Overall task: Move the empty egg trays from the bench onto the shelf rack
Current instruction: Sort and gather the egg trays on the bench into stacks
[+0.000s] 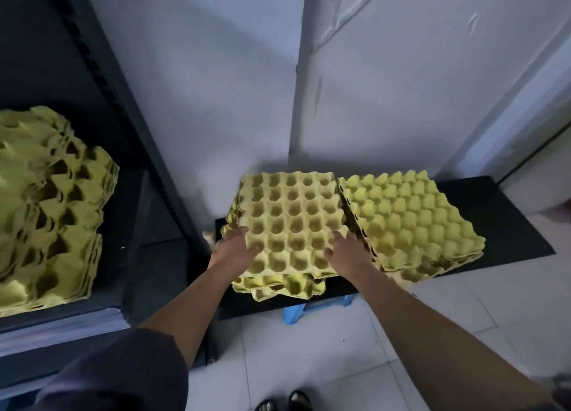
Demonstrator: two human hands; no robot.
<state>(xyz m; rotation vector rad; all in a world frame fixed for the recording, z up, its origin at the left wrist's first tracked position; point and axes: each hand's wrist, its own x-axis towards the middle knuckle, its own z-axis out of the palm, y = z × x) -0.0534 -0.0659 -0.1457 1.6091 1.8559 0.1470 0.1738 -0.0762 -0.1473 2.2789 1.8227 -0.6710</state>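
Two-handed hold | left grip (pixel 238 250) and right grip (pixel 346 253) clamp opposite edges of top tray (pixel 293 222), likely to lift it level | tray atop centre-frame stack (pixel 278 287) on bench (pixel 509 225) | rack (pixel 102 80) frame left

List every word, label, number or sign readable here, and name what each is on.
None: no readable text shows anywhere.
The top tray gripped by the left hand and right hand, the overturned stack beside it, the stacked trays on the shelf rack, the bench and the wall are all unmarked.
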